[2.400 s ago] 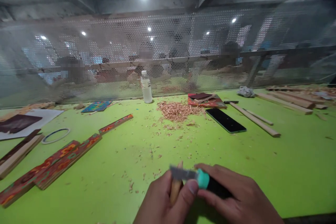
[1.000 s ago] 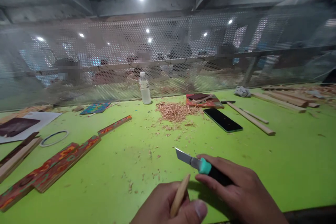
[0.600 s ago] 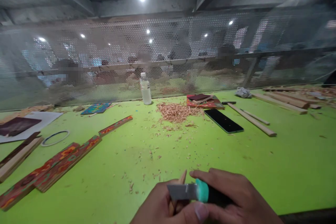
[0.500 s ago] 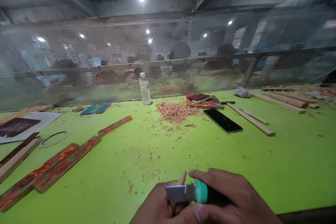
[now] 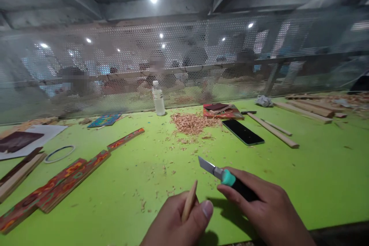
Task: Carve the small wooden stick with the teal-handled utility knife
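The bare right hand (image 5: 263, 201) had drawn the black-handled, teal-collared knife with a grey metal blade (image 5: 227, 178) from across the slender, pointed, pale wooden stick (image 5: 189, 202) to the stick's right, blade clear of its tip. The bare left hand's (image 5: 173, 217) thumb, earlier overlapping the right hand, had come away beside the stick.

No lettering, brand or number can be read. Dark marks are seen on the clear bottle (image 5: 158, 102) at the back of the surface (image 5: 115, 177), but too small to be made out.
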The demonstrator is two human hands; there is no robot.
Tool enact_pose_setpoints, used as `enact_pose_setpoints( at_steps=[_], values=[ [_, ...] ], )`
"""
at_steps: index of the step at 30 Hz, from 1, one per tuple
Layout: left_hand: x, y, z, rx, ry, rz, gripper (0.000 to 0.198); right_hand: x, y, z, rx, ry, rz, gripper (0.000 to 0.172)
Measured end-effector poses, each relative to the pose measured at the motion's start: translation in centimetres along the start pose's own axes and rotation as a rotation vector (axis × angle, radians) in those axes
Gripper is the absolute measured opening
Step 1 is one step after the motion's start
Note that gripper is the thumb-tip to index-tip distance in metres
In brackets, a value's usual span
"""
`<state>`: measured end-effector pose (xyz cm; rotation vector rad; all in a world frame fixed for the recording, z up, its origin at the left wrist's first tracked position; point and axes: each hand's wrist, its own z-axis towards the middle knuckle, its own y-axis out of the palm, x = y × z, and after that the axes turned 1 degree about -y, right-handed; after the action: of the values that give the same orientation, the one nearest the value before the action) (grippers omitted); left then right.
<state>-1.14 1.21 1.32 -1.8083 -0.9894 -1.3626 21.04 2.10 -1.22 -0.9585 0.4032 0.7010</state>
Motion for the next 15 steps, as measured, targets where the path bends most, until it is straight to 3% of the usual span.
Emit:
enact_pose_setpoints(
  at_steps=[6, 15],
  values=[
    [-0.35, 0.53, -0.58, 0.166, 0.019, 0.007, 0.056, -0.21, -0.02, -0.13, -0.030, 0.005, 0.051, 0.036],
    [-0.94, 0.13, 0.07, 0.031, 0.101, -0.134, 0.063, 0.10, -0.11, -0.22, -0.256, -0.111, 0.046, 0.031]
  ],
)
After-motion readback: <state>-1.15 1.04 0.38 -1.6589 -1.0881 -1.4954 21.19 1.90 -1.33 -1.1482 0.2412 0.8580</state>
